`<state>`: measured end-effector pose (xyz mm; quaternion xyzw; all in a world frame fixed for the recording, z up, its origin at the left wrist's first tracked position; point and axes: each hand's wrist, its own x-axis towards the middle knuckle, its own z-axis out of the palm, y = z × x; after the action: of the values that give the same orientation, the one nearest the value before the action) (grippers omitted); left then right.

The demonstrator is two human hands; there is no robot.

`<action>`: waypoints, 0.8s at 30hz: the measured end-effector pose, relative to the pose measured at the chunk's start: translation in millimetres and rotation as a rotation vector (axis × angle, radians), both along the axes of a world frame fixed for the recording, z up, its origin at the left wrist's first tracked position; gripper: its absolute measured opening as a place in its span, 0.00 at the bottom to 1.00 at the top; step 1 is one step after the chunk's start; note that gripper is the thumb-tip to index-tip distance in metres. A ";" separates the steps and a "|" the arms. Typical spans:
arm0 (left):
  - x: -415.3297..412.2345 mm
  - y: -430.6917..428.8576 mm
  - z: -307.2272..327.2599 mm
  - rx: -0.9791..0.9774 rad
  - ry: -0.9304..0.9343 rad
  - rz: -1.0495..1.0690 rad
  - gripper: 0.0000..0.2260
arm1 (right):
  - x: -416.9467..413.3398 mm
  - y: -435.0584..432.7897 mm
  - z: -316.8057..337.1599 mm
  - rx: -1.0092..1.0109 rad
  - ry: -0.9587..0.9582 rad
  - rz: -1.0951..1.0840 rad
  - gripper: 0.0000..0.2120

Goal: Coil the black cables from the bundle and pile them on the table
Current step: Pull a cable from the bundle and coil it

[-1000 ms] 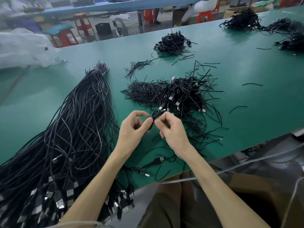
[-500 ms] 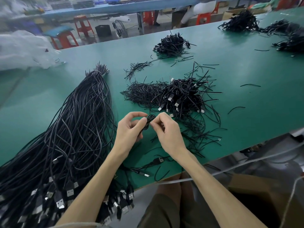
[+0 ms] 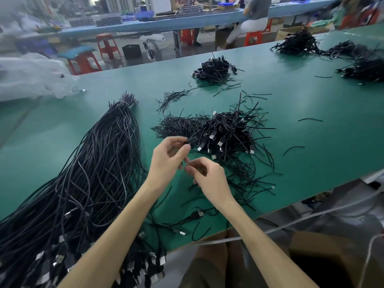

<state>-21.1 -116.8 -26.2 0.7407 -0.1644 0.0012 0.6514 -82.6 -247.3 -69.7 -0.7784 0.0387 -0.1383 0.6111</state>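
Left hand (image 3: 166,161) pinching black cable (image 3: 186,142), pile (image 3: 226,129) beside

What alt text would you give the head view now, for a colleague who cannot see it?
The left hand pinches a small black cable at the edge of the pile of coiled cables on the green table; the right hand, fingers curled, is close beside it. A long bundle of uncoiled cables lies to the left.

The green table (image 3: 311,125) bears a cable bundle (image 3: 87,183) (long, uncoiled) and a coiled pile (image 3: 226,132).
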 end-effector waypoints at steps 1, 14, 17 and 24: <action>2.4 -7.4 9.7 -0.008 -0.031 -0.007 0.08 | 0.2 -0.6 -0.4 0.004 0.007 0.008 0.04; 58.3 -115.4 -4.6 0.717 -0.248 -0.112 0.23 | 4.5 -5.0 -6.8 -0.044 0.090 -0.013 0.14; 63.3 -118.4 -6.9 0.806 -0.278 -0.093 0.24 | 5.6 -6.3 -7.1 -0.070 0.079 -0.024 0.15; 62.4 -113.7 -12.7 0.780 -0.261 -0.151 0.26 | 5.0 -6.7 -4.0 -0.097 0.095 -0.026 0.17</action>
<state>41.2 -230.5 -38.8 0.9115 -0.2875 -0.0149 0.2939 -77.6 -254.0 -73.7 -0.8121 0.0710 -0.1107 0.5684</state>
